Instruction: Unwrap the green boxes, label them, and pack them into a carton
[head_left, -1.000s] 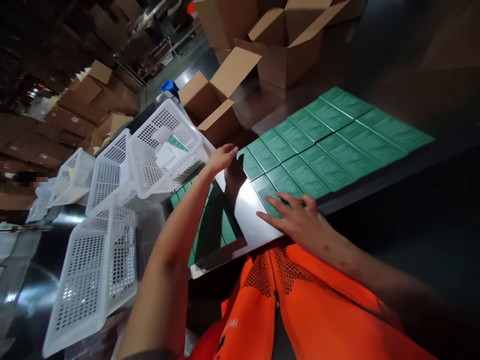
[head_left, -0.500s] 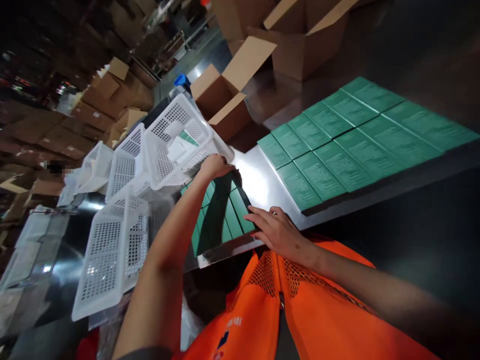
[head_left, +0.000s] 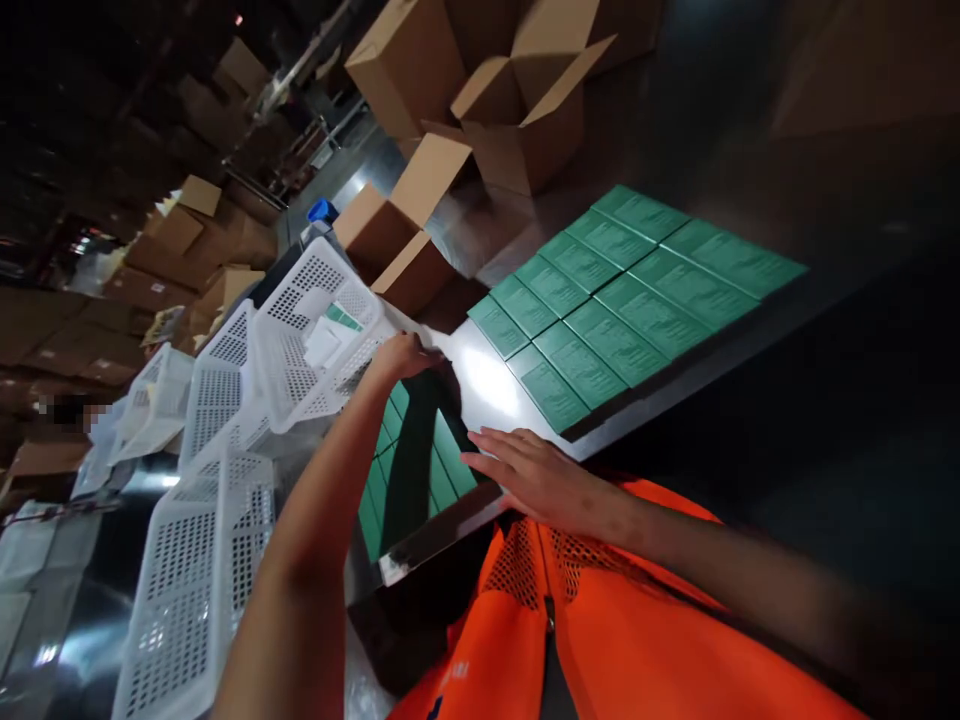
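Note:
Green boxes lie packed side by side on the metal table in front of me, partly in shadow. My left hand reaches across to their far edge, beside a white perforated basket. Its fingers point right along that edge, the tips partly hidden. At the right side of the same group is my right hand, its fingers stretched out flat, tips close to the boxes' edge. Whether they press on it I cannot tell. Further right, a second block of green boxes sits in two rows, touching neither hand.
White perforated baskets line the left side; one upper basket holds white and green items. Open cardboard boxes stand beyond the table, with more cartons at the back left. The metal table shines between the two groups.
My view has shifted, so the table and boxes sit further left and mostly lower in the picture. Both hands stay at the same group of green boxes.

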